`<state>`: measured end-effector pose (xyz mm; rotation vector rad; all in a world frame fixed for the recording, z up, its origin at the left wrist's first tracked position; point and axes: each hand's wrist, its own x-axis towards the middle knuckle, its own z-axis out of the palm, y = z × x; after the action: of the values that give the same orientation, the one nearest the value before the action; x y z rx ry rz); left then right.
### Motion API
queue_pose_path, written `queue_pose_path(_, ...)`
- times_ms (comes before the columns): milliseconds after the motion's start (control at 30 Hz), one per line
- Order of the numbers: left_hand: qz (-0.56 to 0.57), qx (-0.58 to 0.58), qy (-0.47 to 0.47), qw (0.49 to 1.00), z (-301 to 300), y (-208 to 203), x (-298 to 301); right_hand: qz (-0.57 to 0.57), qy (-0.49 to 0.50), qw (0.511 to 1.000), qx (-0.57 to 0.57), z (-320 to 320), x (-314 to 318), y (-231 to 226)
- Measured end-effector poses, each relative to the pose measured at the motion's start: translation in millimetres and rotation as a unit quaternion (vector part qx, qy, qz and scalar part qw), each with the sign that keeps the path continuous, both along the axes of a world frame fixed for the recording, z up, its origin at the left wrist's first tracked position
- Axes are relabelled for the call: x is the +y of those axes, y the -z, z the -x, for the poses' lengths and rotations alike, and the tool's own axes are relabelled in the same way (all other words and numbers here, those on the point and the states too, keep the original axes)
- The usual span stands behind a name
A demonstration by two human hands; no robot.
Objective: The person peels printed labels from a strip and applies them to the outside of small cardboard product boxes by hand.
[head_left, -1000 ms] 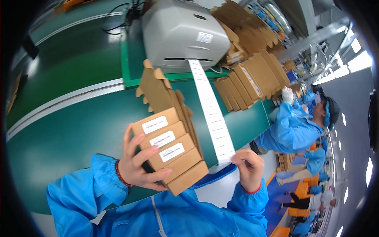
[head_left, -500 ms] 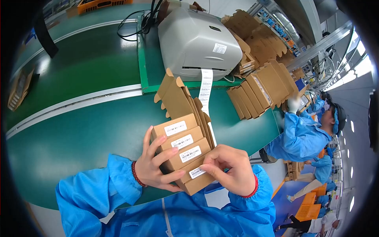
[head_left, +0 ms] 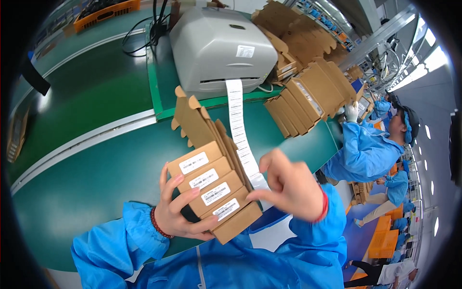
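Observation:
Several small brown cardboard boxes stand in a row in front of me, their lids raised on the far side. White printed labels sit on their near faces, one on each of several boxes. Gripping the row from the left, my left hand has its fingers spread over the near faces. My right hand is slightly blurred, just right of the boxes. Its thumb stands apart from the curled fingers, with nothing visible between them. A strip of white labels runs down beside the raised lids, near this hand.
The strip comes out of a grey label printer on the green table. More open cardboard boxes lie right of it. A co-worker in blue works beyond them. An orange crate is far left.
My right hand has left the label on the nearest labelled box and moved right, its thumb and fingers parting. That label now lies flat. The view has shifted slightly.

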<state>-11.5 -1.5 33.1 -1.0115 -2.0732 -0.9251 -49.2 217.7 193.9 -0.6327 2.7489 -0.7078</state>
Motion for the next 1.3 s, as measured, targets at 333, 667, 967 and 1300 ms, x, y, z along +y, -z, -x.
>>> queue_pose_path(333,-0.043,0.026,0.004,0.999,-1,8,6,0.449,-0.007,0.840,-0.303,56,78,146)
queue_pose_path(667,-0.053,0.055,0.004,0.997,5,14,8,0.206,0.056,0.972,0.098,-8,84,112)
queue_pose_path(967,-0.058,0.053,-0.008,0.997,1,12,8,0.246,0.014,0.956,0.158,-37,82,81)
queue_pose_path(1300,-0.026,0.020,-0.001,0.999,2,5,6,0.101,0.065,0.954,0.273,-65,76,26)
